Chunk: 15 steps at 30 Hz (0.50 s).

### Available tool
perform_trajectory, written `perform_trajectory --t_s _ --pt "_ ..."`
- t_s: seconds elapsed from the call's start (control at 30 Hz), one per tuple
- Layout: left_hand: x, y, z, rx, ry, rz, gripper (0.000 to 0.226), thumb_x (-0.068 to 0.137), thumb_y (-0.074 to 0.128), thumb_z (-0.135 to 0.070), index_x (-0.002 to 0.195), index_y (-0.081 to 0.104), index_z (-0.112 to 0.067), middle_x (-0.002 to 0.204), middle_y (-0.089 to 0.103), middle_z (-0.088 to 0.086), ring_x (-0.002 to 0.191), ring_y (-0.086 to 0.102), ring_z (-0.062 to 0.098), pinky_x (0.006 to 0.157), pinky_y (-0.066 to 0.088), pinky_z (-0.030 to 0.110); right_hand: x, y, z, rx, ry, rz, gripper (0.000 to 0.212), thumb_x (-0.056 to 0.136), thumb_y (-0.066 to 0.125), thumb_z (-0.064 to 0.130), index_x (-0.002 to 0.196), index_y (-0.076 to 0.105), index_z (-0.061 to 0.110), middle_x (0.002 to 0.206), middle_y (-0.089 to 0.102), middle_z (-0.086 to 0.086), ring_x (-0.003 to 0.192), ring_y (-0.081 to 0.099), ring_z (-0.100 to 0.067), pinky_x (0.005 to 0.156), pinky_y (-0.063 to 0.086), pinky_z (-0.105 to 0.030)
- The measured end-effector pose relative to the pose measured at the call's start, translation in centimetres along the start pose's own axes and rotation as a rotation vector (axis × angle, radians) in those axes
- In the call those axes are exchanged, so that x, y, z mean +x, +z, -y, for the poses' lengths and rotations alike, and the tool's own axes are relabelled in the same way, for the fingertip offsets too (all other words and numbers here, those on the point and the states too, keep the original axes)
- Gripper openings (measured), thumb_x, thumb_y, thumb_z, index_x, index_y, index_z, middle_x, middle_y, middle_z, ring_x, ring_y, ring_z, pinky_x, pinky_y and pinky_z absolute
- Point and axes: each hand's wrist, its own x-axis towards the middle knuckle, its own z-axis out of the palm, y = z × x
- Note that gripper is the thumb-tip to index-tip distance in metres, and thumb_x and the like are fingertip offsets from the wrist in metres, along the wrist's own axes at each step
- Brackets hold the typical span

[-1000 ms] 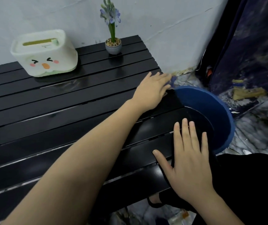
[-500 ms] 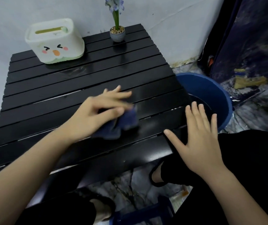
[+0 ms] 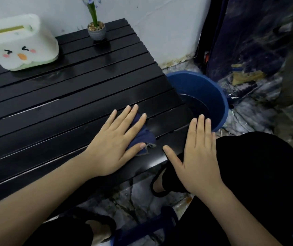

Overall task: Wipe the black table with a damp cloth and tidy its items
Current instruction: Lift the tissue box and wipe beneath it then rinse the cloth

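Left hand (image 3: pixel 114 142) flat, fingers spread, palm pressing the dark blue cloth (image 3: pixel 143 137) onto the black table (image 3: pixel 67 96); not a clenched grasp, just pinning it down; cloth bunched under the fingers, its edge sticking out on the thumb side, near the table's front right corner. Right hand (image 3: pixel 198 157) open, fingers together and flat, resting on the table's right edge, holding nothing; just beside the cloth, not touching it. Blue bucket (image 3: pixel 211 93) on the floor against the table's right side, dark water inside. White tissue box (image 3: pixel 20 43) with a cartoon face at back left of the table; small flower pot (image 3: pixel 96 31) at the back edge, well apart from the hands. Slats look glossy near the cloth.
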Motion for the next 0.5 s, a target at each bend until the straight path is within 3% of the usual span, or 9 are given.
perform_trajectory --t_s 0.33,0.43,0.5 --pt "13.2 0.7 -2.6 -0.01 0.161 -0.059 0.063 0.103 0.023 -0.053 0.158 0.021 -0.022 0.167 0.013 0.005 0.154 0.009 0.025 0.125 0.007 0.048 0.3 0.2 0.0 0.007 0.018 0.014 0.101 0.095 0.021 0.076 0.158 0.003 0.0 0.168 -0.002 -0.02 0.156 -0.005 -0.033 0.124 0.014 -0.055" --pt "16.6 0.9 -3.0 -0.035 0.134 -0.108 0.055 0.103 0.03 -0.05 0.146 0.044 -0.02 0.155 0.042 0.004 0.148 0.03 0.026 0.123 0.014 0.048 0.2 -0.1 0.1 -0.013 0.019 0.016 0.101 0.095 0.02 0.075 0.158 0.006 -0.002 0.167 0.001 -0.022 0.156 -0.002 -0.034 0.124 0.013 -0.056" --pt "18.2 0.8 -3.3 -0.044 0.146 -0.173 0.049 0.102 0.035 -0.047 0.128 0.059 -0.013 0.127 0.064 0.006 0.125 0.053 0.029 0.117 0.027 0.046 0.2 -0.3 0.2 -0.038 0.018 0.024 0.101 0.094 0.018 0.076 0.158 0.006 -0.001 0.167 0.003 -0.022 0.156 -0.001 -0.035 0.124 0.011 -0.056"
